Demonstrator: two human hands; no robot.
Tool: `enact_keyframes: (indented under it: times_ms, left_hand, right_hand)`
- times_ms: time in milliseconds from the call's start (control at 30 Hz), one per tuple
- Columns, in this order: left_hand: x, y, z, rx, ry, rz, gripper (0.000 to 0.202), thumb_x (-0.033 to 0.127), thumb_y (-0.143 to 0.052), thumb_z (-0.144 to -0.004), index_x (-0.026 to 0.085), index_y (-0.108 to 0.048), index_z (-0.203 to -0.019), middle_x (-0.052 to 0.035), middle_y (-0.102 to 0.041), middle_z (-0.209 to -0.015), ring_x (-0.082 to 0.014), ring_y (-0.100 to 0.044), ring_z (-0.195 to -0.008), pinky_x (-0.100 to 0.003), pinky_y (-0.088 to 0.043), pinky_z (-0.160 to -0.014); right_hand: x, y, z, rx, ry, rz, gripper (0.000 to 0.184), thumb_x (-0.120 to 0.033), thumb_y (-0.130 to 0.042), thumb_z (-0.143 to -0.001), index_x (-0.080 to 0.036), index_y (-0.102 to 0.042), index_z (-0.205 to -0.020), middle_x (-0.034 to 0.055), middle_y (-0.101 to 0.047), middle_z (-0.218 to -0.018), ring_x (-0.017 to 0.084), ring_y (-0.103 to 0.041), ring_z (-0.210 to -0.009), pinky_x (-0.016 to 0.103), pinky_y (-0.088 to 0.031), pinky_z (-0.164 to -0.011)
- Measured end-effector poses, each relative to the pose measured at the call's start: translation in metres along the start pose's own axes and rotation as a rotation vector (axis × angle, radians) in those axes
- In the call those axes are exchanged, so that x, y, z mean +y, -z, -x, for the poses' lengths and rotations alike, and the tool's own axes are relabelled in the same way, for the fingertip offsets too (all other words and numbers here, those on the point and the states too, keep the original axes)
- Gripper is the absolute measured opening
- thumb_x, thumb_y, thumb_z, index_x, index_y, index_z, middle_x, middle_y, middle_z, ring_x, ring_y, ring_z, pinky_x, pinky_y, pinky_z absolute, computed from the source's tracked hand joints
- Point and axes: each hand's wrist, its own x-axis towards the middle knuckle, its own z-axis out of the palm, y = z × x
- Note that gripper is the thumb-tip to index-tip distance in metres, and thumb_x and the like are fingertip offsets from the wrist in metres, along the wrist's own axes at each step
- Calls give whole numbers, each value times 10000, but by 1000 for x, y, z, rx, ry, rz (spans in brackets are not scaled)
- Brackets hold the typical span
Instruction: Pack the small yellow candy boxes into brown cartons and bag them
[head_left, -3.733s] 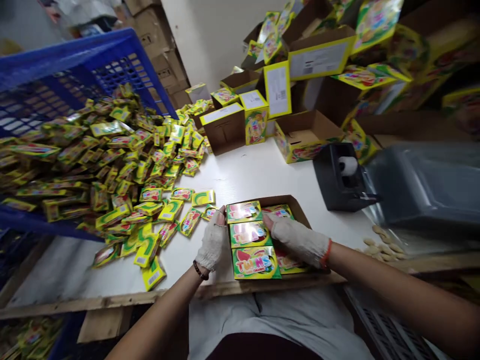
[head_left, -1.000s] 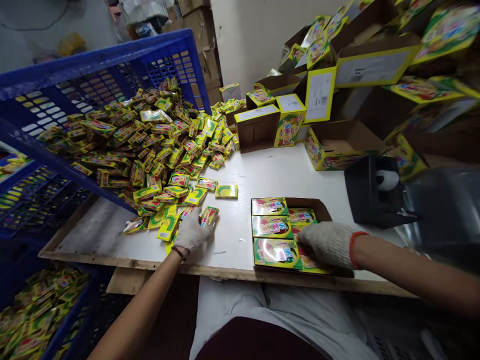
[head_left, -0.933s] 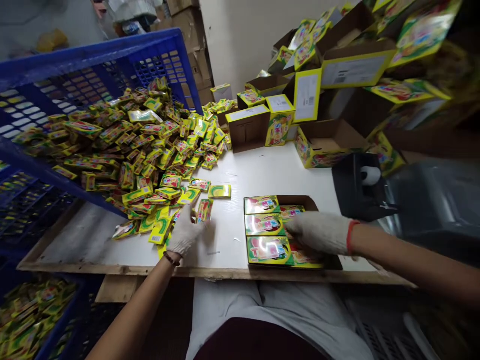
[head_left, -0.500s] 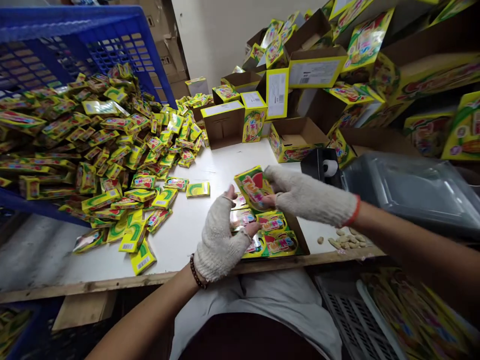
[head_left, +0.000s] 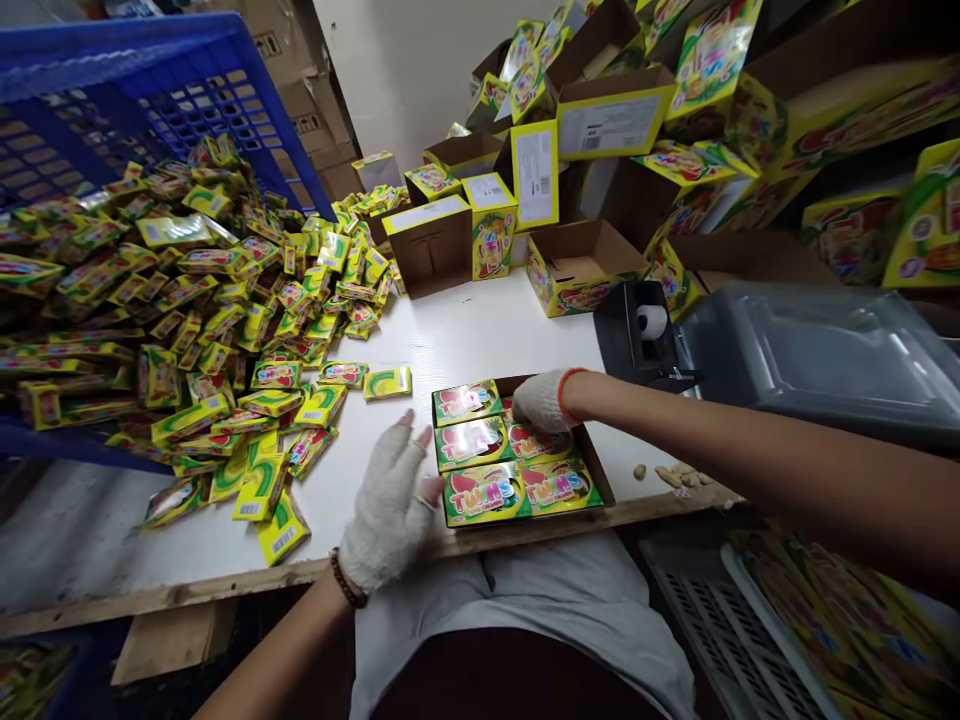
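A shallow brown display box (head_left: 606, 478) lies near the table's front edge, holding rows of small yellow-green candy boxes (head_left: 484, 495) marked "TWINS". My right hand (head_left: 546, 402), in a fingerless white glove with an orange cuff, reaches into its far right corner. Its fingers are bent down around a small candy box there, mostly hidden under the glove. My left hand (head_left: 390, 500), gloved alike, hovers just left of the display box with fingers spread and nothing in them. A single candy box (head_left: 388, 384) lies flat on the white table beyond it.
A large heap of candy boxes (head_left: 225, 290) spills from a tipped blue crate (head_left: 262, 110) at left. Brown-and-yellow cartons (head_left: 585, 265) are stacked behind. A black tape dispenser (head_left: 634, 335), a clear plastic bin (head_left: 810, 360) and some peanut-like pieces (head_left: 682, 474) are at right.
My right hand has lowered the candy box it held up into the display box's far right corner. My left hand has drawn back leftward, away from the display box.
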Motion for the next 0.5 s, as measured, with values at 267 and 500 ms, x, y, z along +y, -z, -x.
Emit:
enact_keyframes:
  times_ms: [267,500]
  left_hand:
    - [-99,27,-49,-81,323,-353,408,356,-454,-951,170,-554,-1300,-140,-587,-1378,-253,-477,-1370,-434,-367,-1164]
    - [-117,-5,-116,-410,297,-521,524,261,-646,-819,166,-537,-1322,-160,-622,-1330,-344,-512,-1303,-528,-313,-1137]
  right_hand:
    - [-1,-30,-11,164,-73,-36,307,-185,-701,-774,-134,-755,-1071,207,-725,-1096,325,-705,-974,384,-508,-798]
    - [5,-27,12,205,-84,91,349,-207,-671,-818,-109,-732,-1148,223,-718,-1115,358,-690,-1036,414,-516,-828]
